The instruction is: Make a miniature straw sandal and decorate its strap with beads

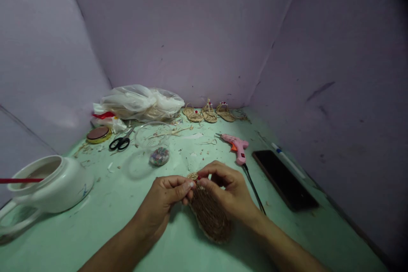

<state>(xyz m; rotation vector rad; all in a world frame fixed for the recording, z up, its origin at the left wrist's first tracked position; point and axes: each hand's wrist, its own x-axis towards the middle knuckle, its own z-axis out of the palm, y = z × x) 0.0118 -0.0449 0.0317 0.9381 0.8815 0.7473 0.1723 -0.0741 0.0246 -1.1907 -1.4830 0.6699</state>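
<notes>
A brown woven sole-shaped piece [212,214] with a pale braided tip hangs below my two hands at the front centre. My left hand [168,197] pinches the left side of its tip between thumb and fingers. On the other side, my right hand [228,189] has thumb and forefinger closed at a small red item [198,177] on the tip. The fingertips hide most of that red item. The piece slants down to the right, toward the green table [127,242].
A pink glue gun [236,146], a dark phone [283,180] and a pen [288,160] lie to the right. Small woven sandals [208,114] stand by the wall. Leftward are scissors [121,141], a bowl with beads [159,156], a plastic bag [143,103] and a white pot [63,185].
</notes>
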